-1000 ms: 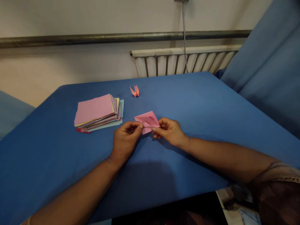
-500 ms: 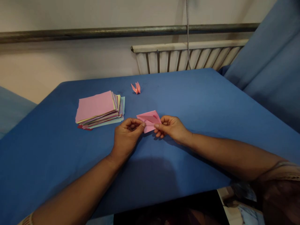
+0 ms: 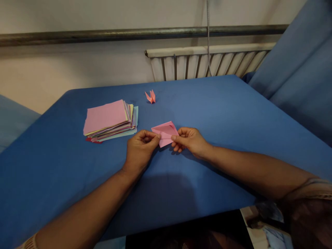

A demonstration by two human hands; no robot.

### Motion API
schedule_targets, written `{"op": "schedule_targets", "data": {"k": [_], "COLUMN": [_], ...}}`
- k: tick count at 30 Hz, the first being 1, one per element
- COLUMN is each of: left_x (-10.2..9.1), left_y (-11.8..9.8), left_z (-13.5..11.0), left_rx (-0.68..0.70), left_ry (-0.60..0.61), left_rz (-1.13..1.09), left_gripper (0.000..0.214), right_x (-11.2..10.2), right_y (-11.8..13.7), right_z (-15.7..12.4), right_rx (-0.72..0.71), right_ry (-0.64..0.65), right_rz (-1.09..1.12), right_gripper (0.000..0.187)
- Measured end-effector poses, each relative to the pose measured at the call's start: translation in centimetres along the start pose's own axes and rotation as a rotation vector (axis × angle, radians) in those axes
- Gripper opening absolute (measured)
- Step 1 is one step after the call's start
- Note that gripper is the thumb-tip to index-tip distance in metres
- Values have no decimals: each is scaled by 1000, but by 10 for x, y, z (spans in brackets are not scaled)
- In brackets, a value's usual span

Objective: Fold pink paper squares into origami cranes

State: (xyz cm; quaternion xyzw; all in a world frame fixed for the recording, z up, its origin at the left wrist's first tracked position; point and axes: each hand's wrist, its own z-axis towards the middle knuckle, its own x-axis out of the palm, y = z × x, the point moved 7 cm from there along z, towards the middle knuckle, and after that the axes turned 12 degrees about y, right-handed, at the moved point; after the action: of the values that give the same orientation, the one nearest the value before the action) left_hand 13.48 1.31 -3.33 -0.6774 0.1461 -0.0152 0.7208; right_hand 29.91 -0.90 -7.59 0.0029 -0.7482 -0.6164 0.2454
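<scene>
A partly folded pink paper [image 3: 165,132] rests on the blue table [image 3: 220,114] between my two hands. My left hand [image 3: 141,148] pinches its left edge with thumb and fingers curled. My right hand [image 3: 190,141] pinches its right edge the same way. A stack of coloured paper sheets [image 3: 110,120], pink on top, lies to the left of my hands. A small folded orange-pink paper figure [image 3: 150,97] stands further back on the table.
A white radiator [image 3: 207,64] and a metal rail [image 3: 129,34] run along the wall behind the table. Blue fabric [image 3: 298,69] rises at the right. A dark object [image 3: 194,231] lies at the table's near edge.
The flap of the pink paper has been pressed flatter between my hands. The camera view has shifted slightly; my hands stay in the same place.
</scene>
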Motion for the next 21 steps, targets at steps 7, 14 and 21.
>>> {"op": "schedule_targets", "data": {"k": [7, 14, 21], "left_x": [1, 7, 7], "left_y": [2, 6, 6], "left_z": [1, -1, -1], "left_rx": [-22, -157, -199], "left_ry": [19, 47, 21], "left_rz": [-61, -253, -303], "left_gripper": [19, 24, 27], "right_x": [0, -3, -1], "right_y": [0, 1, 1], "right_z": [0, -1, 0], "right_rx": [11, 13, 12], "right_ry": [19, 7, 22], "right_rz": [41, 63, 54], "right_gripper": [37, 32, 31]}}
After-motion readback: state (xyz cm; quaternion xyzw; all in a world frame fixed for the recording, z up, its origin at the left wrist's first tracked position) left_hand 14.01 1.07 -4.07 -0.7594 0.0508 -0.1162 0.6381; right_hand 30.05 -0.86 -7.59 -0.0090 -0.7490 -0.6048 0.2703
